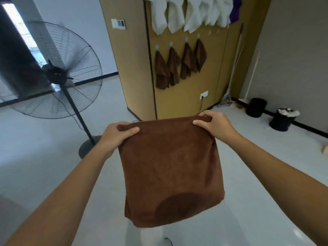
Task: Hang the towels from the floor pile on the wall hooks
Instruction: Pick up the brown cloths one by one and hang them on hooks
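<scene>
**Person is holding a brown towel (170, 171) spread out at centre frame, facing a mustard wall panel (136, 68)**

A black pedestal fan (55, 71) is standing at the left of the frame on the pale floor (44, 157). The held towel is hanging flat in the air, its top edge pulled taut. White towels (188, 15) are draping along the top edge of the frame, with four brown towels (186, 63) dangling from round wall hooks (156, 47) beneath them. The left hand (117, 137) is pinching the held towel's upper left corner, thumb on the near face and fingers curled behind. The right hand (214, 125) is gripping the upper right corner the same way. Two black bins (282, 119) are sitting at the right.
</scene>
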A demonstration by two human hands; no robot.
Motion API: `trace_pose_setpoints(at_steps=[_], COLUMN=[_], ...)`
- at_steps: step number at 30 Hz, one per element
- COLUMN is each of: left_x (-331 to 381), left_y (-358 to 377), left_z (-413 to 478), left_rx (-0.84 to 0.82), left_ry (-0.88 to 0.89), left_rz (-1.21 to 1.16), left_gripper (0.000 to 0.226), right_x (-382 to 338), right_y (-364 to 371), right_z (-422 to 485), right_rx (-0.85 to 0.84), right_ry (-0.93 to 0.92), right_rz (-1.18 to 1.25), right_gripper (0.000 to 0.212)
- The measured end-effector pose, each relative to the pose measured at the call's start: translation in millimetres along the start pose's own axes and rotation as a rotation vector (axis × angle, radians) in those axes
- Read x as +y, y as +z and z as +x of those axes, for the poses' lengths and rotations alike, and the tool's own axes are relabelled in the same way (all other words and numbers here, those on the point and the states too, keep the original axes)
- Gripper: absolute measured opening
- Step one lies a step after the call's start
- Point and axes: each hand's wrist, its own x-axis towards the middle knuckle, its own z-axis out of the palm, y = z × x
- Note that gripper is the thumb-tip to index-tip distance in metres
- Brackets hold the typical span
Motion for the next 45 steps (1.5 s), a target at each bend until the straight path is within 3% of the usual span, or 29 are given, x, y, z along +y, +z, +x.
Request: trace_pose_setpoints(at_steps=[10,16,22,25,31,39,45], left_x=[56.9,80.5,99.9,114.6,157.9,189.9,200.5], left_y=[109.4,195.6,292.2,341.9,440.1,541.5,600.8], left_z=[214.4,305.5,384.1,436.5,512.3,588.6,676.6], left_rx=[-0.322,-0.414,-0.442,-0.528,-0.603,-0.507,-0.426], left_ry=[0.303,0.397,0.563,0.621,0.539,0.429,0.511], left_rz=[0.313,0.488,0.545,0.607,0.596,0.368,0.464], left_gripper=[0.019,0.016,0.025,0.034,0.054,0.027,0.007], right_x=[59.8,121.9,202.0,247.3,328.0,398.3,456.5], right_y=[-66.1,-101.1,-145.6,-180.2,-245.9,-301.4,-326.3], right_z=[126.3,180.3,248.6,291.0,376.0,475.7,572.9], right_rx=[0.241,0.335,0.312,0.218,0.099,0.12,0.141], right_ry=[0.099,0.195,0.16,0.101,-0.047,-0.088,-0.134], right_rz=[-0.244,-0.313,-0.245,-0.242,-0.337,-0.325,-0.394], right_gripper=[0.016,0.014,0.015,0.017,0.038,0.024,0.022])
